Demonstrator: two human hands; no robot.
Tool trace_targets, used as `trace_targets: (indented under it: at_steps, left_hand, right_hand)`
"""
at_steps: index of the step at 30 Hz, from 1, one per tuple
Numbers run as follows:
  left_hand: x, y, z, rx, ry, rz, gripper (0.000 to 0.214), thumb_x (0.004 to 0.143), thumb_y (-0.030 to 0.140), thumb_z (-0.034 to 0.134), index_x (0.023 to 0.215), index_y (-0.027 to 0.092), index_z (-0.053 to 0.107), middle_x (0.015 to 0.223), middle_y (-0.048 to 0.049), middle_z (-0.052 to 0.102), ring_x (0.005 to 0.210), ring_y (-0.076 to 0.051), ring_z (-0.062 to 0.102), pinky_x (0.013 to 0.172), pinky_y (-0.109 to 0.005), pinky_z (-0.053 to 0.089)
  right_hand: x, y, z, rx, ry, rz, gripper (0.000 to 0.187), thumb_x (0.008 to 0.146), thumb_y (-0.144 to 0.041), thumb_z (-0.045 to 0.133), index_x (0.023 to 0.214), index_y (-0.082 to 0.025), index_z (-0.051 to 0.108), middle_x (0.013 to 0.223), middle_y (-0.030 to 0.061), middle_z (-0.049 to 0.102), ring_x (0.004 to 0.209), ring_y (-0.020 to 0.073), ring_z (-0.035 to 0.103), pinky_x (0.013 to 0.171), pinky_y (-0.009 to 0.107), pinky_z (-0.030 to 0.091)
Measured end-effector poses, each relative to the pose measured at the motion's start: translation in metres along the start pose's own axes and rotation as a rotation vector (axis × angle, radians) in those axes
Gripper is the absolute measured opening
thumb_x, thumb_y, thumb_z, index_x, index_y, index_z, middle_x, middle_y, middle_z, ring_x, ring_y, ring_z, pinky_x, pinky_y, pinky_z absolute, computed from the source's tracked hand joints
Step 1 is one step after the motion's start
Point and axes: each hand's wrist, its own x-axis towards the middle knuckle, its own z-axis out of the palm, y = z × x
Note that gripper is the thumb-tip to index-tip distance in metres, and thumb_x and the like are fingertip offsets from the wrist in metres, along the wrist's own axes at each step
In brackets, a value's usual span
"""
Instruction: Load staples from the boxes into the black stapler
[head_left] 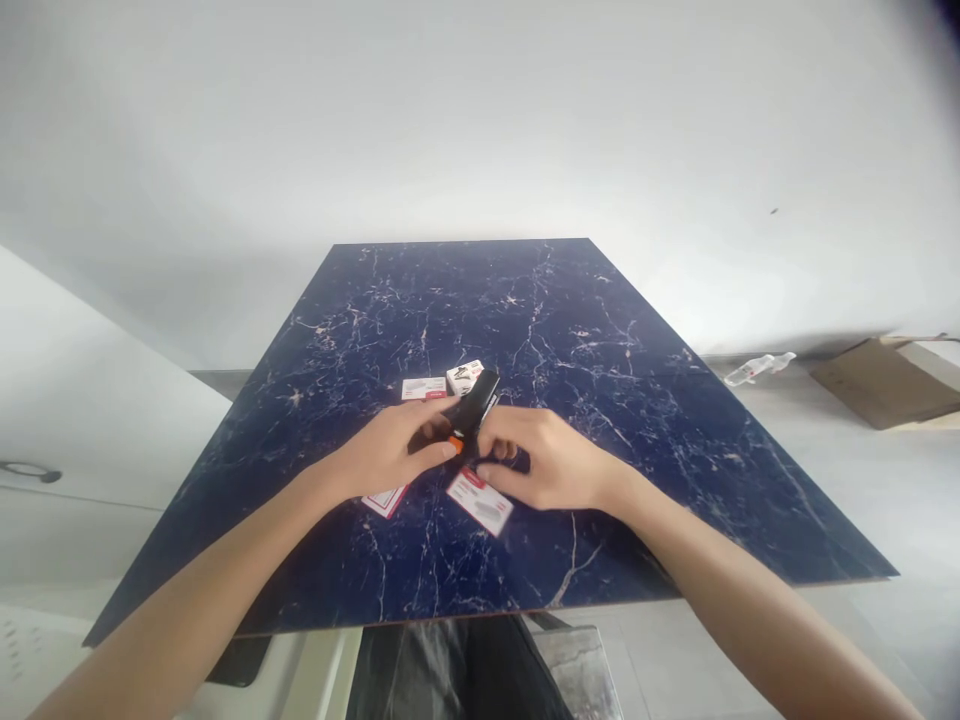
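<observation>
A black stapler (476, 400) with an orange part is held upright at a slant between my two hands, over the front half of the table. My left hand (401, 445) grips its left side, the thumb beside the orange part. On the other side, my right hand (551, 455) has its fingers curled against the stapler's lower right; their tips are partly hidden. Just under the right thumb lies a white and red card (481, 505). Another red-edged card (385, 501) shows below my left hand. Behind the hands are a third card (423, 387) and a small white box (463, 375).
The dark blue marble-patterned table (480, 300) has its far edge by a white wall. On the floor to the right are a cardboard box (885, 382) and a clear plastic item (757, 368). The person's dark-clothed legs (457, 670) are under the near edge.
</observation>
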Motion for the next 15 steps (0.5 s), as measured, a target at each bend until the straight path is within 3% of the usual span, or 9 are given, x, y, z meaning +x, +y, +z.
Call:
trace_targets:
  at_steps: [1, 3, 6, 8, 10, 12, 15]
  left_hand:
    - [-0.001, 0.0, -0.003, -0.029, -0.011, 0.017, 0.052, 0.101, 0.044, 0.056, 0.151, 0.029, 0.049, 0.118, -0.0045, 0.074, 0.101, -0.022, 0.071, 0.091, -0.036, 0.053]
    - [-0.003, -0.007, -0.01, 0.019, 0.081, 0.019, 0.046, 0.104, 0.043, 0.051, 0.147, 0.028, 0.054, 0.116, -0.0047, 0.075, 0.105, -0.022, 0.069, 0.096, -0.037, 0.051]
    - [-0.002, -0.028, -0.02, 0.23, 0.259, -0.008, 0.044, 0.103, 0.041, 0.051, 0.143, 0.025, 0.059, 0.138, -0.0087, 0.065, 0.127, -0.028, 0.057, 0.109, -0.047, 0.043]
    - [0.0, -0.041, -0.021, 0.319, 0.235, -0.009, 0.045, 0.101, 0.04, 0.053, 0.142, 0.023, 0.06, 0.147, -0.0102, 0.058, 0.135, -0.032, 0.05, 0.113, -0.052, 0.039]
    - [0.003, -0.045, -0.016, 0.345, 0.173, -0.017, 0.042, 0.101, 0.039, 0.053, 0.138, 0.022, 0.064, 0.142, -0.0109, 0.061, 0.129, -0.031, 0.052, 0.109, -0.051, 0.042]
    - [0.005, -0.039, -0.01, 0.342, 0.161, -0.057, 0.042, 0.101, 0.043, 0.053, 0.135, 0.02, 0.066, 0.128, -0.0119, 0.065, 0.118, -0.03, 0.057, 0.099, -0.047, 0.048]
    - [0.006, -0.023, -0.006, 0.29, 0.113, -0.108, 0.049, 0.099, 0.053, 0.055, 0.133, 0.02, 0.068, 0.11, -0.0112, 0.067, 0.103, -0.028, 0.061, 0.084, -0.043, 0.052]
  right_hand:
    - [-0.001, 0.0, -0.003, 0.05, -0.097, -0.056, 0.004, 0.088, -0.018, 0.066, 0.092, -0.02, 0.064, 0.095, 0.0032, 0.064, 0.08, 0.0155, 0.062, 0.075, 0.03, 0.052]
    - [-0.002, -0.003, -0.009, 0.114, -0.206, -0.093, 0.01, 0.086, -0.014, 0.068, 0.094, -0.02, 0.069, 0.114, 0.0059, 0.064, 0.096, 0.017, 0.065, 0.087, 0.031, 0.053]
    - [-0.006, -0.011, -0.017, 0.13, -0.366, -0.061, 0.02, 0.085, -0.015, 0.072, 0.103, -0.024, 0.073, 0.137, 0.0053, 0.059, 0.114, 0.0199, 0.065, 0.098, 0.032, 0.052]
    - [-0.009, -0.016, -0.022, 0.086, -0.488, -0.036, 0.035, 0.081, -0.02, 0.078, 0.115, -0.028, 0.073, 0.149, 0.0041, 0.054, 0.12, 0.0235, 0.065, 0.095, 0.032, 0.054]
    - [-0.012, -0.02, -0.024, 0.021, -0.553, -0.012, 0.049, 0.076, -0.021, 0.083, 0.123, -0.03, 0.071, 0.153, 0.0044, 0.052, 0.124, 0.0274, 0.063, 0.091, 0.033, 0.056]
    - [-0.014, -0.023, -0.022, -0.026, -0.555, 0.028, 0.042, 0.076, -0.022, 0.083, 0.117, -0.029, 0.073, 0.148, 0.0048, 0.057, 0.123, 0.0288, 0.064, 0.089, 0.034, 0.056]
    - [-0.016, -0.031, -0.018, -0.017, -0.503, 0.085, 0.017, 0.079, -0.025, 0.082, 0.092, -0.023, 0.071, 0.129, 0.0044, 0.067, 0.106, 0.0245, 0.069, 0.083, 0.033, 0.056]
